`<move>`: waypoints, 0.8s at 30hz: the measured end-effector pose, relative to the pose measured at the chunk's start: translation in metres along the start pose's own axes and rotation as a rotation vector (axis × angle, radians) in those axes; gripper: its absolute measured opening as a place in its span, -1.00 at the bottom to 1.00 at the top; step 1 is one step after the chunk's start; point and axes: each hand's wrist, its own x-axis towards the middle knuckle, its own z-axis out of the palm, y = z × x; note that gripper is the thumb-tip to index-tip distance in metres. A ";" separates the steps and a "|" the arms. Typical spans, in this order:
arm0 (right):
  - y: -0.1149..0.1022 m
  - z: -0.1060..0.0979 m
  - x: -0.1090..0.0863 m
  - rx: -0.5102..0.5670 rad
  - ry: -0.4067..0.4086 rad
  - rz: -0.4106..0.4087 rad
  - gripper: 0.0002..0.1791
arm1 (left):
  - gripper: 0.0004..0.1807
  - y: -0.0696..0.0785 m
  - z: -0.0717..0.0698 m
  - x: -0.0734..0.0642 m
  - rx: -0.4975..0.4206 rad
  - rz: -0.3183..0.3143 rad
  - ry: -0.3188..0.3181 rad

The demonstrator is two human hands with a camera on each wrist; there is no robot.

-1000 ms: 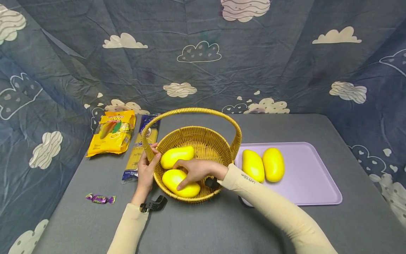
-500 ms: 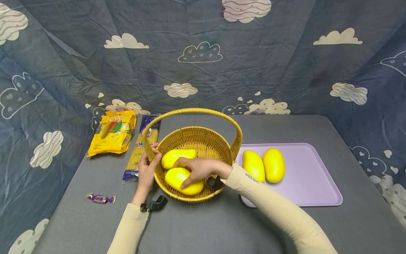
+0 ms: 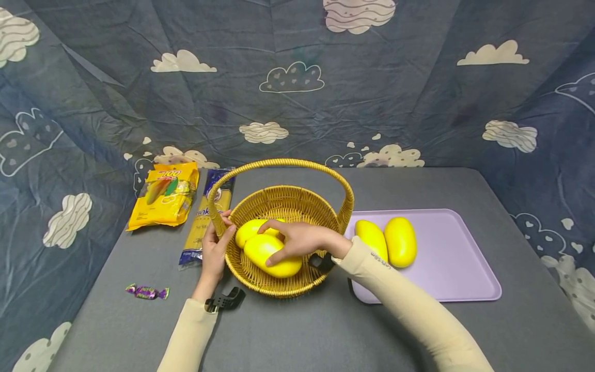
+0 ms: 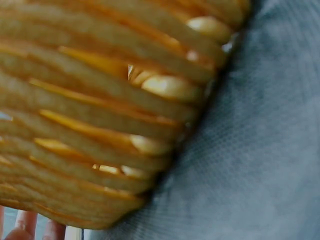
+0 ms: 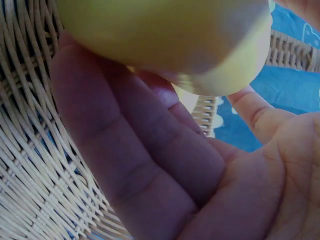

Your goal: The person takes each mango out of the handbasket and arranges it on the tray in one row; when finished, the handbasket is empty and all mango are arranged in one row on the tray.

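A golden wicker basket (image 3: 288, 196) with a tall arched handle stands mid-table in the head view. My left hand (image 3: 215, 253) grips its left rim by the foot of the handle, thumb on the near side; the left wrist view shows the woven wall (image 4: 100, 100) close up. Inside the basket my right hand (image 3: 297, 240) holds a yellow mango (image 3: 260, 253), its fingers bent round the fruit in the right wrist view. That mango overlaps a second mango (image 3: 246, 229), which lies behind it at the basket's left side and is partly hidden.
Two more mangoes, one (image 3: 370, 238) beside the other (image 3: 401, 242), lie on a lilac tray (image 3: 455, 258) to the right, under the right forearm's far side. Left of the basket are a pasta packet (image 3: 200, 232), a yellow candy bag (image 3: 165, 196) and a purple wrapped candy (image 3: 147, 292).
The right hand has shifted the held mango up and a little to the right, over part of the second mango. The left hand and basket stay in place.
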 end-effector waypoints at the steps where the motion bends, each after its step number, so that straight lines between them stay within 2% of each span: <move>1: 0.000 -0.001 -0.001 0.006 0.009 -0.004 -0.27 | -0.74 0.000 0.000 0.000 -0.002 0.000 0.000; 10: 0.004 -0.010 -0.014 0.064 0.099 -0.044 -0.26 | -0.72 0.001 0.001 0.000 -0.017 -0.002 0.004; 17: 0.004 -0.016 -0.028 0.067 0.228 -0.103 -0.25 | -0.74 0.001 0.001 -0.001 -0.014 0.001 -0.003; 24: 0.005 -0.013 -0.038 0.091 0.380 -0.180 -0.22 | -0.76 -0.001 0.001 -0.001 -0.021 0.014 0.003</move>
